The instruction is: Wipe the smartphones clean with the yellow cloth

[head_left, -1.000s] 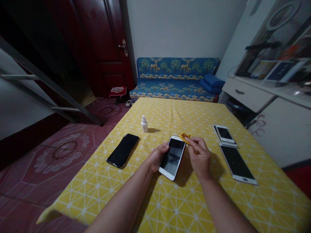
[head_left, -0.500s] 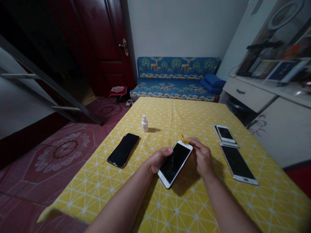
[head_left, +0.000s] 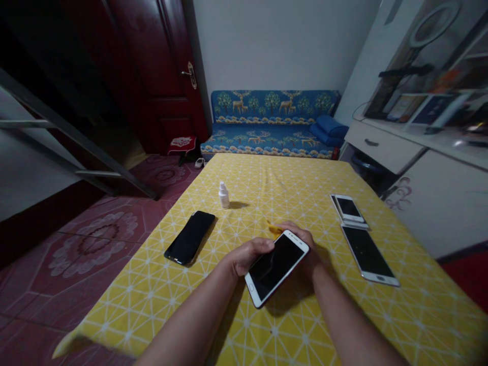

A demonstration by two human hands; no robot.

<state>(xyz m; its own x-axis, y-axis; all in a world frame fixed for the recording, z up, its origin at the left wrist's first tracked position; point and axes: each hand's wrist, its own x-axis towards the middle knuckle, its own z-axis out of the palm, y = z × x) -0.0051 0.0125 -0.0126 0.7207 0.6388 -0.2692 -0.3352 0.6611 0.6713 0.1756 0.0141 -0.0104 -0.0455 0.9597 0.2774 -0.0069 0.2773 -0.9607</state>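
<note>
A white smartphone [head_left: 277, 265] with a dark screen is tilted above the table, its lower end toward me. My left hand [head_left: 249, 254] is closed on its left edge, thumb on the screen's border. My right hand [head_left: 301, 239] is behind the phone's upper right end, with most of its fingers hidden. From that hand a small yellow cloth [head_left: 273, 229] sticks out past the phone's top left side. A white bottle [head_left: 223, 195] stands upright beyond my left hand. To the left lies a black smartphone [head_left: 190, 237], face up.
A yellow patterned cloth [head_left: 244, 173] covers the table. On the right lie a large white-framed phone [head_left: 369, 253] and a smaller white phone [head_left: 348, 208] on a stack. Past the table's far edge stands a blue sofa [head_left: 270, 134]; a white cabinet [head_left: 438, 198] is at right.
My right hand has moved from the phone's top edge to behind it, carrying the yellow cloth leftward. The phone has turned a little clockwise. The whole view has shifted slightly.
</note>
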